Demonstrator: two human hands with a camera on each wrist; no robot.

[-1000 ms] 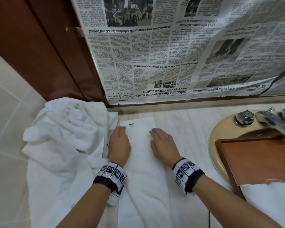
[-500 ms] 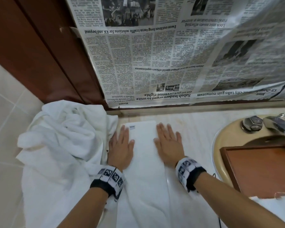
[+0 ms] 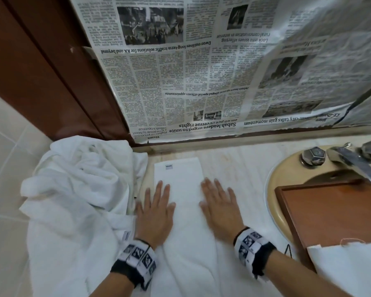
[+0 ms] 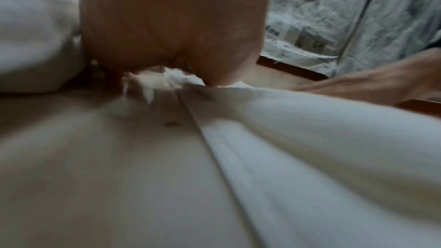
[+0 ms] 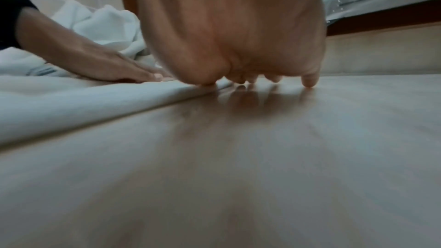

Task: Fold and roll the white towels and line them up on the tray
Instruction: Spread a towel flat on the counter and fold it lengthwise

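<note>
Sheets of printed newspaper (image 3: 201, 78) hang beyond the fingertips, above a pale marble counter (image 3: 240, 168). A beige oval sink (image 3: 287, 168) with dull metal taps (image 3: 313, 156) sits rightward.

A pale marble-patterned counter (image 3: 240, 168) runs along under a wall covered by upside-down newspaper sheets (image 3: 201, 78). At the counter's left end, cream wall tiles (image 3: 2, 159) meet a dark reddish-brown wooden panel (image 3: 41, 71). At the counter's right end sits a beige oval sink (image 3: 287, 168), with a dull metal tap (image 3: 351, 161) at its back rim. The light is soft and even.
</note>
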